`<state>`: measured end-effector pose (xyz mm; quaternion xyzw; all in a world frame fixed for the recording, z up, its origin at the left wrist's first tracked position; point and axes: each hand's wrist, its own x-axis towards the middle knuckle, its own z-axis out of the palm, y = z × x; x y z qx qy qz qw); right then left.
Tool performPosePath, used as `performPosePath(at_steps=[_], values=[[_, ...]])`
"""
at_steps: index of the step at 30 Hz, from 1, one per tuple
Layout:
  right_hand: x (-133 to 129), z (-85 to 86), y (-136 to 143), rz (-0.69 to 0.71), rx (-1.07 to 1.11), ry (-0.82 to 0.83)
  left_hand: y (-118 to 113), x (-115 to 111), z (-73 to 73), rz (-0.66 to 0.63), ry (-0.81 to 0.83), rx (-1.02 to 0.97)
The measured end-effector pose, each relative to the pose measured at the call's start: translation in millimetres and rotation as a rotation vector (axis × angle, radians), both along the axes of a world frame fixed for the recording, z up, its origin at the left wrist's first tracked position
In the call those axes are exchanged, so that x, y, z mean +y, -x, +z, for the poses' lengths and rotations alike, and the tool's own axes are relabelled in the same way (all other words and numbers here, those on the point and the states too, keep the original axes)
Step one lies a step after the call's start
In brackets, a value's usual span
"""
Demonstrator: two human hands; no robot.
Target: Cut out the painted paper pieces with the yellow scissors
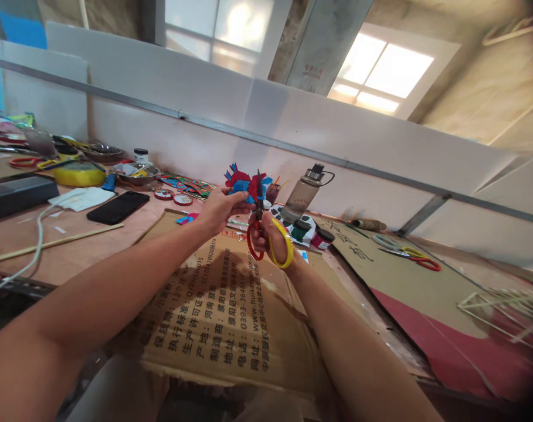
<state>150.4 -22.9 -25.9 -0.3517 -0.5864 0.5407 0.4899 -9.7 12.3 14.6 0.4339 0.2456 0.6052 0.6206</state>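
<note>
My left hand [224, 208] pinches a small red and blue cutout [241, 186] with jagged edges, held up above the cardboard sheet [231, 305]. In my right hand [266, 231] is a pair of scissors [282, 249] with one red and one yellow handle loop. The dark blades point upward and cross the right part of the cutout. Whether the blades are apart is too small to tell. Below my left wrist, a red and blue scrap [187, 218] lies at the cardboard's far edge.
A water bottle [305, 193], paint jars [322, 238] and a heap of coloured pieces [189, 184] stand behind my hands. To the left lie a black phone [118, 207] and a yellow round container [79, 173]. Another pair of scissors [418, 259] rests on brown board at right.
</note>
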Motion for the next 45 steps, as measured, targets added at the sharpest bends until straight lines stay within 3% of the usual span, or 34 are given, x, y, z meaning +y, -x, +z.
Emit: performPosePath(at_steps=[10, 19, 29, 45], values=[[-1, 2.3, 0, -0.04, -0.031, -0.042, 4, 2, -2.3, -0.045, -0.025, 0.018], [-2, 2.2, -1, -0.046, -0.065, -0.063, 13, 11, 0.5, 0.042, -0.031, -0.035], [3, -0.6, -4, -0.006, 0.047, -0.005, 7, 15, -7.1, 0.118, -0.028, 0.105], [5, 1.5, -9, 0.067, 0.025, 0.038, 15, 8, -1.2, 0.002, -0.114, 0.245]])
